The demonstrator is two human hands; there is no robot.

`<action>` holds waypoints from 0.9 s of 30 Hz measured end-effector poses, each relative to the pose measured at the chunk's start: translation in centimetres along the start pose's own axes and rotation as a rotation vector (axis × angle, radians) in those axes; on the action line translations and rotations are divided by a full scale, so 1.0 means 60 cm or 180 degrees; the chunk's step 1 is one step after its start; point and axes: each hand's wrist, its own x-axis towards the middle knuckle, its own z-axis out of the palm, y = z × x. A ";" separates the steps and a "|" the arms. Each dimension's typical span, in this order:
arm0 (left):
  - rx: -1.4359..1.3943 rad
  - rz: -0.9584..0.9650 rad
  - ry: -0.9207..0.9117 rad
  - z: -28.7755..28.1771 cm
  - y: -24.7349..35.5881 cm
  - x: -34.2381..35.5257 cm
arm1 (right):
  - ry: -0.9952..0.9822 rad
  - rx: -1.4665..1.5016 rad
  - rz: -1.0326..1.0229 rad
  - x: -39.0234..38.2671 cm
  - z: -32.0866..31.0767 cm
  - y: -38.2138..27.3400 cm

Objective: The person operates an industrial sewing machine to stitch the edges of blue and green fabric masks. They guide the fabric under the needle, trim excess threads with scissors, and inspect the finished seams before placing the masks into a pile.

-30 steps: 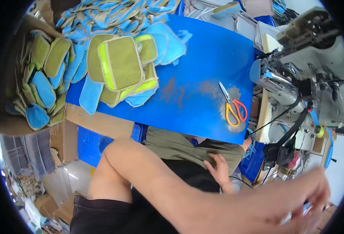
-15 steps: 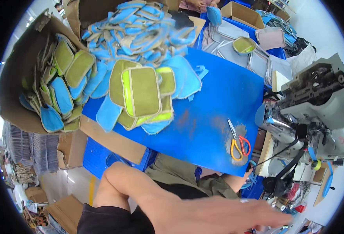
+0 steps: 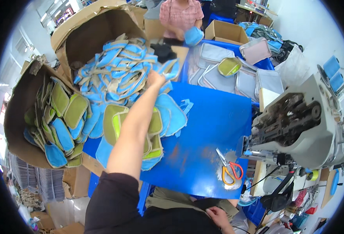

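Two hands, both bare. Left hand [image 3: 155,79]: upper centre of frame, forearm [image 3: 130,134] extended across the blue counter [image 3: 211,117]; touches the right side of a heap of blue-and-tan fabric pieces [image 3: 117,74]; fingers partly hidden, grip cannot be told. Heap: upper left of frame, mostly leftward of that hand; long axis roughly sideways, single pieces pointing various ways. Right hand [image 3: 219,216]: bottom of frame, right of centre, by the lap [image 3: 172,199]; fingers loosely curled, nothing visible in them; well apart from the heap, left hand far nearer. Olive panels [image 3: 155,126]: stacked, partly behind the forearm. Scissors [image 3: 227,164]: one pair, counter's lower right.
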 end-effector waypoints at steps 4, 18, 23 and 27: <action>0.0039 -0.0670 -0.0400 0.015 0.038 -0.008 | -0.0640 -0.0815 -0.0908 0.123 0.069 -0.046; -0.3095 0.0001 -0.0133 -0.148 -0.004 -0.003 | -0.2747 -0.0200 -0.1749 0.173 0.128 -0.115; -0.4351 0.0282 -0.0486 -0.307 0.023 -0.189 | -0.1115 -0.1275 -0.2862 0.090 0.083 -0.194; -0.4819 0.0145 -0.1767 -0.388 -0.044 -0.431 | 0.1097 0.0095 -0.3533 -0.026 0.014 -0.348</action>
